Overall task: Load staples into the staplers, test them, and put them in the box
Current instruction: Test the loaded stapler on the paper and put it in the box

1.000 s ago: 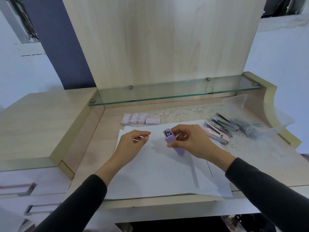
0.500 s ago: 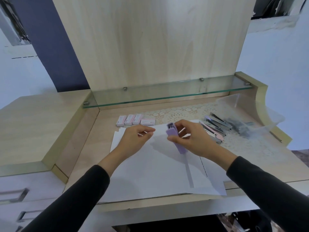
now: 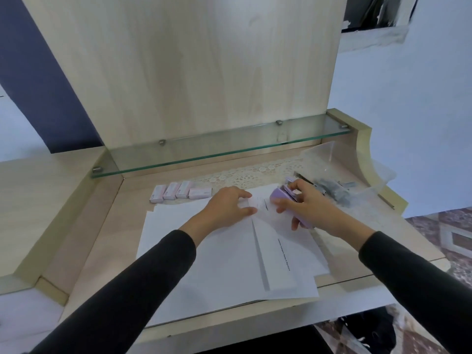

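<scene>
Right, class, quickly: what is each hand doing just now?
Left hand: on the paper; pinching or pressing, cannot tell.
Right hand: grips the purple stapler.
</scene>
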Demonstrator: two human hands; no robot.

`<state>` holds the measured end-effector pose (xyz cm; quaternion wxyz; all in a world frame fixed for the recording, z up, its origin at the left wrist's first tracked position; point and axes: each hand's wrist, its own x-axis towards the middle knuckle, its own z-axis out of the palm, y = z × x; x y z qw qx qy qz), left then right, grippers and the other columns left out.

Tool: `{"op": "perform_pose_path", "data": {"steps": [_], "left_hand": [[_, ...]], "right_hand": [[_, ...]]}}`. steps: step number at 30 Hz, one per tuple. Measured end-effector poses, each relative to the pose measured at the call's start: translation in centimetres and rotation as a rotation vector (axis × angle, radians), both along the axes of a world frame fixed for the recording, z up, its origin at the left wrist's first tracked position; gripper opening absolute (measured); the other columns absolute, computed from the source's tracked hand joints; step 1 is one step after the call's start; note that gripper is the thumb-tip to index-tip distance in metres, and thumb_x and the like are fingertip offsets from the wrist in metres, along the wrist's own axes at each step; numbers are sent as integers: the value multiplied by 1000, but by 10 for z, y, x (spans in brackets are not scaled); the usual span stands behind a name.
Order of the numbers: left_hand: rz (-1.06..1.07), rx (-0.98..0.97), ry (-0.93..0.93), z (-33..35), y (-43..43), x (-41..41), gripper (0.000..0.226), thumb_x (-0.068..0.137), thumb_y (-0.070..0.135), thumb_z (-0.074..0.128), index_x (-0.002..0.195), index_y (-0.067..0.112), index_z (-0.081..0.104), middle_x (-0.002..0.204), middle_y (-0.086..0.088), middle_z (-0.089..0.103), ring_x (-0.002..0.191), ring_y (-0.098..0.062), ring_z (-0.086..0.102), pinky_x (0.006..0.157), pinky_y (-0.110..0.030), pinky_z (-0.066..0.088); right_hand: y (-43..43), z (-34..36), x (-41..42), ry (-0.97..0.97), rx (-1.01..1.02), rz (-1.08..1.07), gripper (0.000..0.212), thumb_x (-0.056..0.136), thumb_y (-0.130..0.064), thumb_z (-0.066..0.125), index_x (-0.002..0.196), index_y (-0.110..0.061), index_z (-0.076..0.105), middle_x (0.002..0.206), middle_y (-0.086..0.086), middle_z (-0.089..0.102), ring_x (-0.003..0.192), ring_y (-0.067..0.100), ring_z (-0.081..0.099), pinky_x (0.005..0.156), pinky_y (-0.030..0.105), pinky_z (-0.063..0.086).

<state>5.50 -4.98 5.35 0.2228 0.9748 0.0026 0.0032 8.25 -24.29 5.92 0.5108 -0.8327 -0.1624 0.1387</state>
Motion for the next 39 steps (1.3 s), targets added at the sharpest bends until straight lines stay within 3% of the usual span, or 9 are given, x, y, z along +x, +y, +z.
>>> {"op": "perform_pose_path", "data": {"steps": [8,13,17,21,27,29,32,34,39], "left_hand": [[-6,92,86,-7,-2,19,72,69,41,77,130,16,47,122,-6,48,112,-22,45,94,-32,40],[19,0,96,-4,-4,21,63,63,35,82,115,19,48,116,-3,50,107,-20,43,90,-33,41],[44,-117,81,-8,-2,18,62,60,30,84,105,24,41,111,1,50,104,-19,46,90,-36,43],[59,-210,47,-9,-1,14,73,63,25,83,123,21,41,107,4,44,102,-14,43,86,-25,36],[92,-349,-136,-12,7,9,13,79,8,68,87,18,62,91,4,57,84,-11,51,66,-9,37],[80,-385,-172,-10,11,8,11,82,9,65,83,20,62,86,5,61,80,-10,53,66,-10,38],[81,-414,-219,-1,15,3,11,83,13,64,83,24,62,80,3,63,75,-5,55,66,-13,40],[73,-429,-283,7,18,0,13,82,13,65,82,25,63,76,4,64,70,-1,56,65,-13,41],[56,-393,-423,32,22,-11,11,81,12,66,83,23,67,75,14,64,67,14,55,64,0,39]], "right_hand": [[-6,-13,2,-127,-114,-4,37,75,-21,71,94,-17,40,90,10,60,65,23,57,66,34,48],[-8,-16,1,-250,-203,7,37,72,-15,70,93,-18,40,65,-3,47,53,11,37,49,22,26],[-10,-13,2,-214,-158,25,46,68,-21,77,96,-17,41,81,5,58,58,19,50,55,26,41],[-14,-10,2,-163,-79,24,49,67,-19,79,99,-15,42,89,4,57,46,15,51,40,16,42],[-16,-5,-2,-28,19,18,41,75,-30,72,99,-15,42,69,2,60,43,16,46,40,18,38],[-14,-2,-2,-19,27,20,29,87,-43,52,96,-16,51,69,2,67,47,17,49,43,20,40],[-12,5,-1,46,57,28,43,95,-43,35,86,-11,63,68,3,64,55,15,52,51,23,44],[-12,10,-1,9,25,60,47,94,-41,38,84,-2,62,65,2,57,57,13,52,52,23,48],[-4,21,-1,-159,16,119,25,86,-42,54,103,-26,61,80,0,63,61,14,63,48,20,49]]}}
